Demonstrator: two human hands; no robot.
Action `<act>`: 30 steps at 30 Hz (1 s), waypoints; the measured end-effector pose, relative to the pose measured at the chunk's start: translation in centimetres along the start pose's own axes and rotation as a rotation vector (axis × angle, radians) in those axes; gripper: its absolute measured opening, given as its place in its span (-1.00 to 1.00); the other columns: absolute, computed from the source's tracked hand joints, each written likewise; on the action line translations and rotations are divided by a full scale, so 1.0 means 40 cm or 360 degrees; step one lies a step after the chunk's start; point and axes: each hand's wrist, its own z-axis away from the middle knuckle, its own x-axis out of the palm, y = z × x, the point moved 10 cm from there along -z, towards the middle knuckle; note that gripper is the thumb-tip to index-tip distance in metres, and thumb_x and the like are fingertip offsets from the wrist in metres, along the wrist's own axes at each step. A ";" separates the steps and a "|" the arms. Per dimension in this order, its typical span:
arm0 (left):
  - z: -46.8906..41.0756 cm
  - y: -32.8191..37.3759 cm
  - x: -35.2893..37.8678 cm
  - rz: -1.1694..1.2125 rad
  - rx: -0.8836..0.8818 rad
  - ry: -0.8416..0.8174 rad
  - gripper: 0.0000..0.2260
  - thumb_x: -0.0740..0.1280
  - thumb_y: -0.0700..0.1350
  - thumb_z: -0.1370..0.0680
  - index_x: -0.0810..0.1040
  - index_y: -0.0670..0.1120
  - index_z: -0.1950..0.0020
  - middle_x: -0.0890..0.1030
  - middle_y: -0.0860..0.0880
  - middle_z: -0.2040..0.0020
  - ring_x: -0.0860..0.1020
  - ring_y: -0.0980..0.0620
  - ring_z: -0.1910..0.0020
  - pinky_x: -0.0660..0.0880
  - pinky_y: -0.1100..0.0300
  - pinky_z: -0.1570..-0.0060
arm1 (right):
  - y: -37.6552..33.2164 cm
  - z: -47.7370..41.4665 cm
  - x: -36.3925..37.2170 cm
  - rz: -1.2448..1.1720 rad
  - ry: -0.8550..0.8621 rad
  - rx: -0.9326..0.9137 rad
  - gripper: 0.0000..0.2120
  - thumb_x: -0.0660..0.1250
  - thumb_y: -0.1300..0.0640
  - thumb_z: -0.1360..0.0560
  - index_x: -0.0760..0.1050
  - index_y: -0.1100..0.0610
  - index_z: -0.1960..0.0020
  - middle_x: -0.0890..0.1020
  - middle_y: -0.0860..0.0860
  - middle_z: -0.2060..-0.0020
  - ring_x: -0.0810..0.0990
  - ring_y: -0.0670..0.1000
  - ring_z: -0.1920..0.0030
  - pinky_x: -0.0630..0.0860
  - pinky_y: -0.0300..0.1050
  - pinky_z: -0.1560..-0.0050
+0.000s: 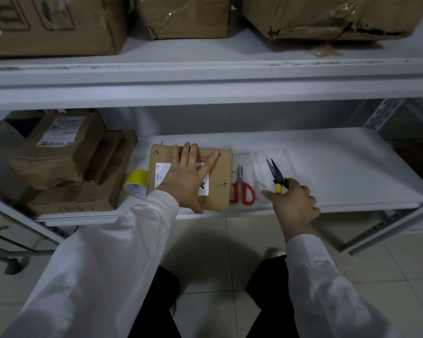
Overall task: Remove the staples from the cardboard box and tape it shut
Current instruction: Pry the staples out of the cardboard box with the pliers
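Observation:
A small flat cardboard box (221, 172) with a white label lies on the lower white shelf (327, 167). My left hand (189, 178) presses flat on its top with fingers spread. A staple (221, 184) shows near the box's right edge. My right hand (294, 204) grips the yellow-and-black handles of needle-nose pliers (275, 175), whose open jaws point away over a clear plastic tray (261, 167). Red-handled scissors (242, 191) lie between box and tray. A yellow tape roll (136, 182) sits to the left of the box.
Stacked cardboard parcels (66, 162) fill the shelf's left end. Larger boxes (181, 15) stand on the upper shelf, whose front edge (205, 79) overhangs. The shelf's right part is bare white. Tiled floor and my knees are below.

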 end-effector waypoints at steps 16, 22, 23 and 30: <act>0.004 -0.050 -0.038 0.0287 -0.0520 0.0150 0.21 0.28 0.50 -0.15 -0.29 -0.03 -0.52 0.09 -0.42 -0.42 0.08 -0.38 -0.43 -0.17 -0.30 -0.42 | -0.237 0.136 -0.065 0.0304 0.0561 -0.1347 -0.52 0.59 0.06 -0.19 0.56 0.05 -0.07 0.63 0.05 0.04 0.57 0.18 0.05 0.41 0.04 0.05; -0.002 -0.040 -0.025 0.0283 -0.0462 0.0065 0.22 0.30 0.49 -0.16 -0.32 -0.03 -0.51 0.06 -0.41 -0.44 0.05 -0.38 -0.45 -0.20 -0.30 -0.40 | -0.238 0.148 -0.086 0.0421 0.0779 -0.1372 -0.53 0.61 0.11 -0.15 0.59 0.07 -0.04 0.64 0.07 0.09 0.57 0.18 0.12 0.44 0.04 0.10; -0.002 -0.038 -0.022 0.0284 -0.0453 0.0049 0.22 0.30 0.50 -0.17 -0.32 -0.02 -0.51 0.05 -0.41 -0.45 0.05 -0.38 -0.45 -0.20 -0.29 -0.40 | -0.239 0.148 -0.089 0.0430 0.0796 -0.1377 -0.52 0.61 0.12 -0.15 0.59 0.07 -0.03 0.64 0.07 0.09 0.58 0.18 0.13 0.44 0.04 0.11; -0.002 -0.029 -0.011 0.0296 -0.0406 -0.0017 0.22 0.31 0.51 -0.17 -0.31 -0.02 -0.51 0.06 -0.38 -0.46 0.04 -0.36 -0.46 -0.21 -0.29 -0.40 | -0.246 0.158 -0.103 0.0394 0.0892 -0.1402 -0.56 0.63 0.16 -0.14 0.63 0.07 0.01 0.67 0.03 0.14 0.60 0.14 0.19 0.45 -0.04 0.16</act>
